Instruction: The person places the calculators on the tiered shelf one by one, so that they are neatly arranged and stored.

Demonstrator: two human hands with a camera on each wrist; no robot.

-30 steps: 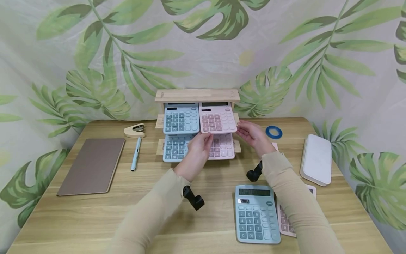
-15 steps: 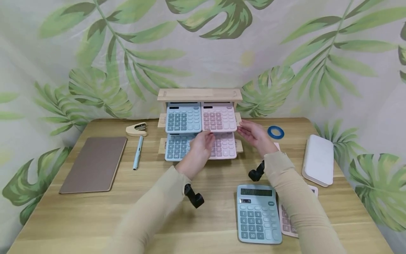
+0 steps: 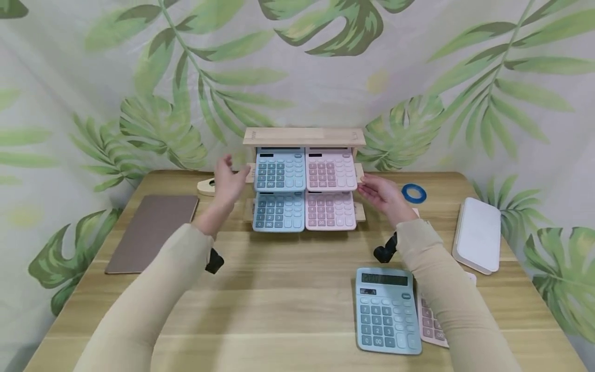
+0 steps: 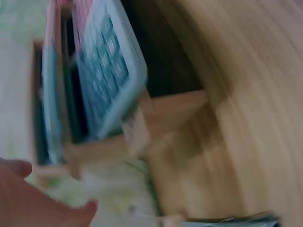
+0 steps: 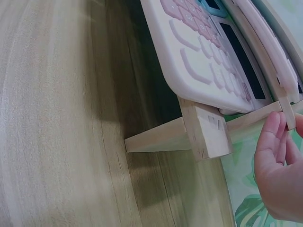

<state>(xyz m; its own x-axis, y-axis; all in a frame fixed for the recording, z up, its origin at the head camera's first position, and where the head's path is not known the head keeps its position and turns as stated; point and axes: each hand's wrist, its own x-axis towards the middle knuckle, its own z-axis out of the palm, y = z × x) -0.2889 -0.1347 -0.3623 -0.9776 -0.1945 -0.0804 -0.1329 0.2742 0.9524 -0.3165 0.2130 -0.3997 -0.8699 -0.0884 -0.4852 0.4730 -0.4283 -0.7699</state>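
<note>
A wooden shelf rack (image 3: 304, 136) stands at the back of the table. On its upper tier a blue calculator (image 3: 281, 173) lies left of a pink calculator (image 3: 330, 173). Below them sit another blue calculator (image 3: 279, 213) and another pink one (image 3: 330, 212). My right hand (image 3: 382, 195) pinches the right end of the upper tier's wooden bar; the right wrist view shows thumb and fingers on that wooden end (image 5: 287, 113). Beside the rack's upper left end, my left hand (image 3: 229, 182) is raised with fingers apart, holding nothing. The left wrist view is blurred.
At the front right lies a blue calculator (image 3: 388, 312), with a pink one (image 3: 432, 323) partly under the right sleeve. A blue tape ring (image 3: 414, 194) and white case (image 3: 476, 235) are at right. Left are a brown notebook (image 3: 149, 232) and a partly hidden stapler (image 3: 205, 187).
My left hand has left the front of the pink calculators and swung left to the rack's left end. The right hand keeps its pinch at the right end. The head view has shifted slightly.
</note>
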